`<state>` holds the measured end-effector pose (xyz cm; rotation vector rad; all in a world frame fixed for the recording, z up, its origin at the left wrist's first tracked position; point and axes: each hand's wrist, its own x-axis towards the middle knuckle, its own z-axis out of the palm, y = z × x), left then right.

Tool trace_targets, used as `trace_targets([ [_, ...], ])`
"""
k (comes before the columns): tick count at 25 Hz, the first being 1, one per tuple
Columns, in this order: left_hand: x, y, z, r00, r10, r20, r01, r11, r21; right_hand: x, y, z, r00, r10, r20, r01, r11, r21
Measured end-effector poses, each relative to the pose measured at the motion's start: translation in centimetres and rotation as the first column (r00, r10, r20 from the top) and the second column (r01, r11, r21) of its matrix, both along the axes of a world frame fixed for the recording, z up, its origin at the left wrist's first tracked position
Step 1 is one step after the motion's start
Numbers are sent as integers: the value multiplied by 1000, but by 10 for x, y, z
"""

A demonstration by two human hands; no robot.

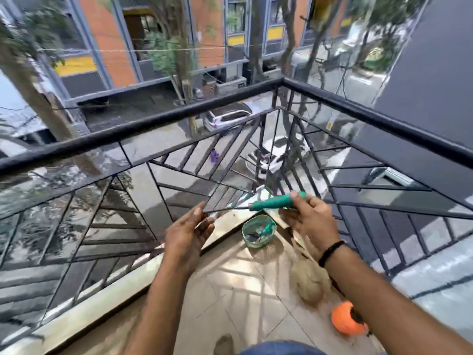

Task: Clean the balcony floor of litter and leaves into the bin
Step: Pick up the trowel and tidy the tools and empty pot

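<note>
You are mid-collection: your right hand (305, 216) is curled round the green handle of a screwdriver (271, 203), held level above the far corner of the balcony floor (230, 283), while your left hand (188, 230) is nearly flat, fingers straight, its fingertips meeting the tip of the thin dark shaft. The bin (258, 230), a small green mesh basket, stands on the floor in that far corner, just below the tool; it already holds a few bits, one green and one dark, too blurred to name. The next move, as I judge it, calls for lowering the screwdriver over the bin and letting go. Near right on the floor lie a brown husk (311, 284) and an orange scrap (345, 321), still to be picked up.
</note>
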<state>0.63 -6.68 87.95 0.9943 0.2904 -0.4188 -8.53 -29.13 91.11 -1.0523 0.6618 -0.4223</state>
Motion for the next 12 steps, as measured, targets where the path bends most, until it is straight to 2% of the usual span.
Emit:
trace_targets([
  [3,61,-27,-23,998,-28,-48,27,999,-25,35,-14,-10,998,-66,2,66,998,8],
  [7,102,-92,-58,974,6,-226,-10,1000,-16,54,-48,-36,976,-207,-72,207,978,-11],
  [10,124,-154,-91,942,-28,-335,62,994,92,70,-90,-60,953,-270,-139,260,962,-88],
  [12,133,-179,-103,928,-99,-360,174,968,183,80,-114,-72,933,-322,-160,309,946,-99],
])
